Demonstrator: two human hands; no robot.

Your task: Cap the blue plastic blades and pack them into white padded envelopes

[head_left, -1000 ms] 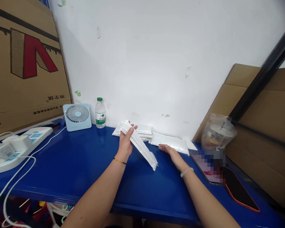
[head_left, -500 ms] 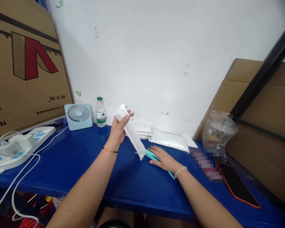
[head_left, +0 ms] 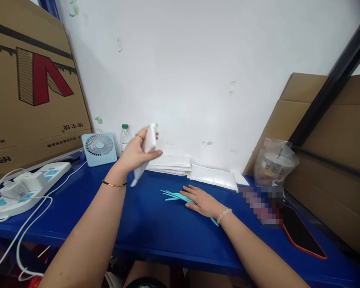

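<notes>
My left hand is raised above the blue table and closed on a long white plastic pouch, which hangs tilted down to the left. My right hand lies flat, palm down, with fingers spread on a bunch of thin teal sticks that fan out to the left on the table. Behind both hands, against the wall, lie stacks of white pouches and a flatter pile.
A small blue fan and a water bottle stand at the back left. A white power strip with cables sits far left. A bagged drink cup and a phone are at the right. Cardboard boxes flank both sides.
My left hand lifted the white pouch up and swung it left, off the teal sticks. My right hand moved from the pouch pile onto the sticks and pressed flat on them.
</notes>
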